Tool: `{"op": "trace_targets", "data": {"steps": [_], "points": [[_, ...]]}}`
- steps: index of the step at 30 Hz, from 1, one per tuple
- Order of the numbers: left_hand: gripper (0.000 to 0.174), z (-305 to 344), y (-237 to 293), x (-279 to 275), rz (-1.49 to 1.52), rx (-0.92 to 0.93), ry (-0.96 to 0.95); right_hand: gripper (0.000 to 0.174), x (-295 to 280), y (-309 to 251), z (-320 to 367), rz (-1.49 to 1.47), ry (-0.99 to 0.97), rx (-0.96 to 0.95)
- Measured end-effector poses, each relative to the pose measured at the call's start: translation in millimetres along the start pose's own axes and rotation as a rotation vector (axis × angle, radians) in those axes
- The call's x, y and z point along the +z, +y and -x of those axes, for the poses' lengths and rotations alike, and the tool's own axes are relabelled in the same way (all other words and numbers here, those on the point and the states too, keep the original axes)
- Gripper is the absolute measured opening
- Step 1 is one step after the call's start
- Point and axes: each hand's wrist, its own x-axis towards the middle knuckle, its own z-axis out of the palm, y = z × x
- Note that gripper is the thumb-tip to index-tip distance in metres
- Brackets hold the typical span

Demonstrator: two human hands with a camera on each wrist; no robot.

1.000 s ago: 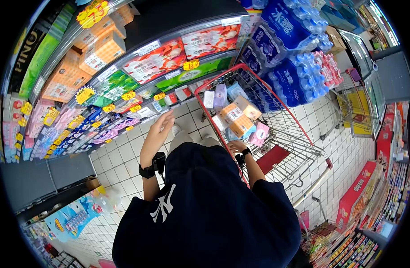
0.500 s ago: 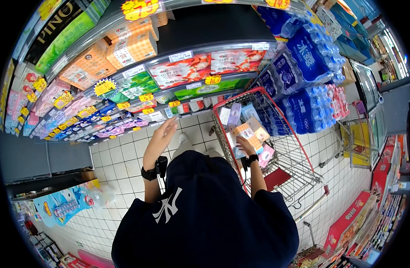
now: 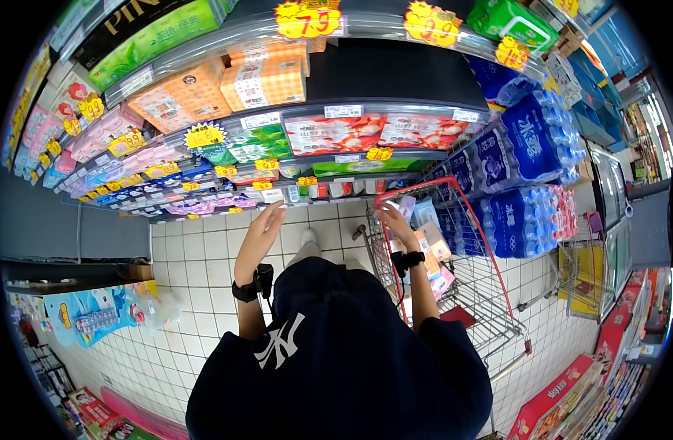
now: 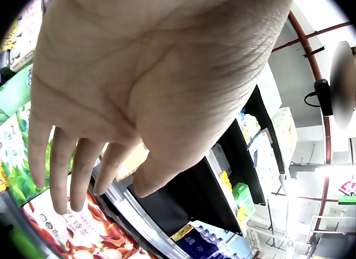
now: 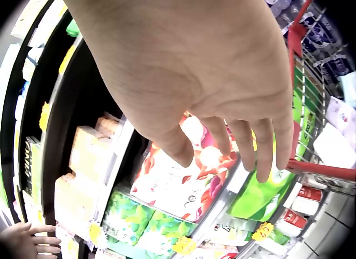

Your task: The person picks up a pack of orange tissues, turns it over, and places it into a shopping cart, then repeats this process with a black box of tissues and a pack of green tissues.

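Note:
My left hand (image 3: 262, 231) hangs over the floor in front of the shelves, its fingers loosely extended and nothing in it. The left wrist view shows its bare palm (image 4: 128, 86). Over the left rim of the red-edged shopping cart (image 3: 490, 260) my right hand (image 3: 396, 221) reaches forward with relaxed fingers. Its palm (image 5: 189, 69) holds nothing in the right wrist view. Below and beside it in the cart lie several packs: a pink pack (image 3: 443, 281), a light blue pack (image 3: 426, 213) and a lilac pack (image 3: 407, 207). My right forearm partly hides an orange-checked pack.
Shelves ahead carry orange-checked tissue packs (image 3: 263, 84), red-and-white packs (image 3: 333, 136) and green packs (image 3: 256, 144). Blue-wrapped bottled water (image 3: 523, 220) is stacked right of the cart. A second cart (image 3: 582, 268) stands farther right. A blue cartoon display (image 3: 94, 317) is at left.
My right hand has risen from the cart's near side, passed over the packs and moved forward to the far-left rim. The left hand stays raised. Shelves and cart have shifted right in the head view.

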Motion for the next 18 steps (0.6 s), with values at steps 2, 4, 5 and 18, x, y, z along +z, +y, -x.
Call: {"op": "trace_targets", "data": {"steps": [2, 4, 5, 18], "points": [[0.037, -0.9, -2.9, -9.4, 0.004, -0.004, 0.027, 0.050, 5.0, -5.6, -11.1, -0.018, -0.013, -0.030], [0.037, -3.2, -9.9, -19.7, 0.001, -0.012, 0.039, 0.048, 10.8, -32.4, -15.6, -0.015, -0.060, -0.062], [0.037, -5.3, -13.4, -25.2, 0.002, -0.011, 0.047, 0.048, 14.0, -42.6, -20.2, -0.012, -0.067, -0.065], [0.033, -56.9, -3.9, -84.9, 0.095, 0.166, 0.242, 0.043, 72.0, -203.1, -64.9, 0.092, -0.081, -0.325]]}}
